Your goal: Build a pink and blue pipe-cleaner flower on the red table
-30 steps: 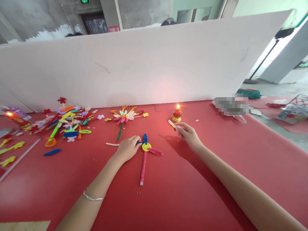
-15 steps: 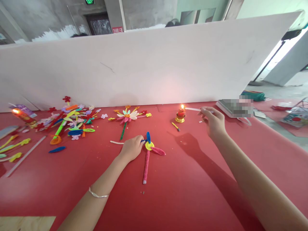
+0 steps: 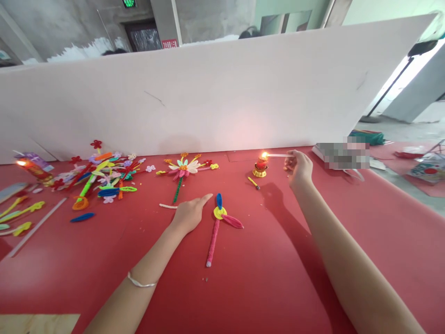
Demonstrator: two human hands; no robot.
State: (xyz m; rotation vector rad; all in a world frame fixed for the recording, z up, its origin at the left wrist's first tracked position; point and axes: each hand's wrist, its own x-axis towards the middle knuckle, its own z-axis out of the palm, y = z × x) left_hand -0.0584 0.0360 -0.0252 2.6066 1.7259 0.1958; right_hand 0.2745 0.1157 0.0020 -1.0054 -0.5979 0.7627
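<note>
My right hand (image 3: 299,169) pinches a thin translucent glue stick (image 3: 277,155), its far tip at the flame of a small red candle (image 3: 261,163) in a gold holder. My left hand (image 3: 190,213) rests on the red table, index finger stretched out and the other fingers partly hidden beneath. Just right of that fingertip, apart from it, lies a pipe-cleaner flower with a yellow coiled centre (image 3: 220,213), a blue petal (image 3: 219,201), a pink petal (image 3: 232,221) and a pink wrapped stem (image 3: 213,243).
Behind the left hand lies a finished-looking pipe-cleaner flower (image 3: 184,168) with a green stem. A colourful pile of pipe-cleaner pieces (image 3: 104,174) and a second lit candle (image 3: 34,170) are at left. A yellow stub (image 3: 253,183) lies near the candle. A white panel (image 3: 208,102) stands behind.
My left hand has come off the blue petal, its index finger now extended. The flower has shifted slightly right. My right hand has moved a little left, bringing the glue stick's tip into the flame.
</note>
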